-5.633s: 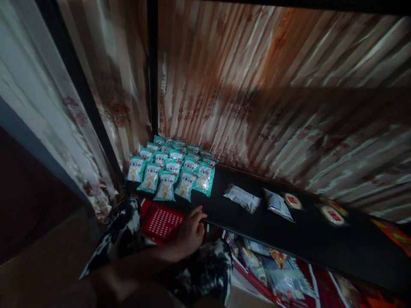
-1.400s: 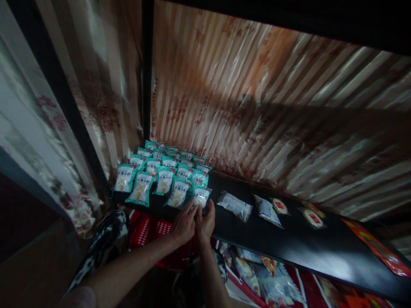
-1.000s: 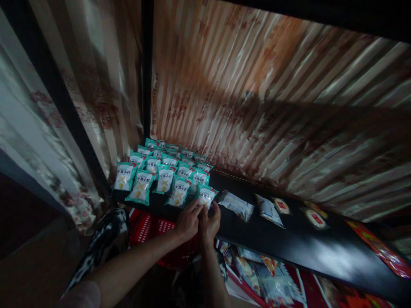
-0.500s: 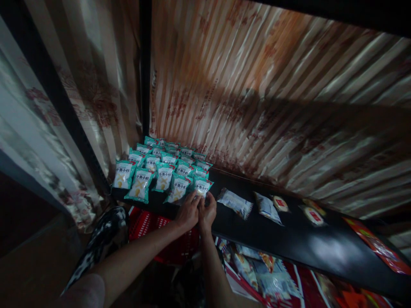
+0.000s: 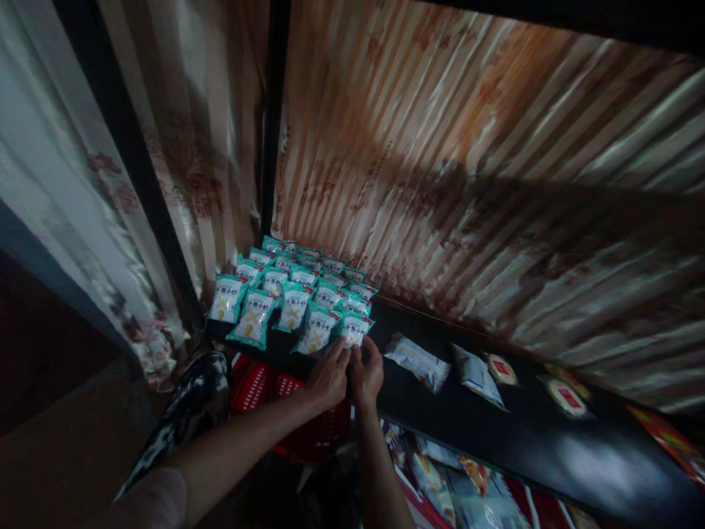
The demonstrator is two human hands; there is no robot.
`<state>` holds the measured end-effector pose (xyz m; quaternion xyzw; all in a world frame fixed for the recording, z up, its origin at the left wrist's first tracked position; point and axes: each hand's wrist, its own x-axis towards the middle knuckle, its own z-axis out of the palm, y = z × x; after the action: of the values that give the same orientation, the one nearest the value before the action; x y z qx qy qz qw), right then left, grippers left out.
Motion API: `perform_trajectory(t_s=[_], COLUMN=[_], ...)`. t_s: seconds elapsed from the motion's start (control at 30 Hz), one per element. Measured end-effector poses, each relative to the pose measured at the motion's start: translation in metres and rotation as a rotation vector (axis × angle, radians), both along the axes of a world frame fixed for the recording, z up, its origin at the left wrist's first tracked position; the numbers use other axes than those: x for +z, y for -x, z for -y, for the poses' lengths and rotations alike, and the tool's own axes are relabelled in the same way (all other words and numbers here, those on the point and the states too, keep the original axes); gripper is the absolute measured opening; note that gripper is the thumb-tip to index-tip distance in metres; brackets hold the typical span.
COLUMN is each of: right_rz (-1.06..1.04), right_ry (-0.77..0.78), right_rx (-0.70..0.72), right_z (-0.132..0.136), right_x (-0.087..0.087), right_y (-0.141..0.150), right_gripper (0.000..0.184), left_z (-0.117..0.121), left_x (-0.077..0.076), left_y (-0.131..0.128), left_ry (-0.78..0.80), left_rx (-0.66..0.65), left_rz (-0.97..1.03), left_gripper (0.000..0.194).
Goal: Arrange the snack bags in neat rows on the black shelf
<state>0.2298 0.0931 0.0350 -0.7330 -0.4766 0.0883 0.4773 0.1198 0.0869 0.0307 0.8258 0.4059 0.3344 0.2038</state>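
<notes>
Pleated, patterned curtain (image 5: pixel 385 162) hangs behind the black shelf (image 5: pixel 468 419), dimly lit.

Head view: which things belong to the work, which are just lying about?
Apparently in the work:
teal-and-white plastic snack packets
left hand
right hand
long black shelf

Apparently lying about:
two blue-and-white plastic packets
two round pale packets, red-labelled
shiny orange packet

Teal packets (image 5: pixel 294 305) crowd the left end of the shelf (image 5: pixel 435 408), obstructing entry. Front strip before the white packet (image 5: pixel 417 361) open. Curtain (image 5: pixel 418 139) closes the back; dark post (image 5: pixel 129 147) obstructs the left side.
</notes>
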Motion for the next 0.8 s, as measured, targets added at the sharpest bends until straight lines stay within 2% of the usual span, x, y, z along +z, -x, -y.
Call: perform_trajectory(t_s=[0.23, 0.33, 0.4, 0.5, 0.67, 0.8], right_rz=[0.094, 0.136, 0.202, 0.344, 0.537, 0.611], right_ry=[0.008, 0.036, 0.025, -0.085, -0.329, -0.242], right_rx=[-0.044, -0.024, -0.039, -0.049, 0.145, 0.359], right_z=[0.000, 0.000, 0.001, 0.000, -0.015, -0.044], right_x=[-0.007, -0.007, -0.006, 0.000, 0.023, 0.042], right_y=[-0.005, -0.008, -0.008, -0.002, 0.025, 0.052], right_gripper=[0.066, 0.069, 0.072, 0.068, 0.043, 0.040], left_z=[0.008, 0.013, 0.015, 0.016, 0.002, -0.020], left_x=[0.008, 0.011, 0.009, 0.004, -0.007, -0.012], left_y=[0.019, 0.039, 0.055, 0.077, 0.094, 0.100], left_ry=[-0.135, -0.238, -0.305, -0.374, -0.463, -0.468], left_rx=[-0.085, -0.057, -0.016, 0.025, 0.095, 0.185], left_rz=[0.005, 0.025, 0.019, -0.019, -0.117, -0.086], left_gripper=[0.051, 0.037, 0.035, 0.033, 0.038, 0.037])
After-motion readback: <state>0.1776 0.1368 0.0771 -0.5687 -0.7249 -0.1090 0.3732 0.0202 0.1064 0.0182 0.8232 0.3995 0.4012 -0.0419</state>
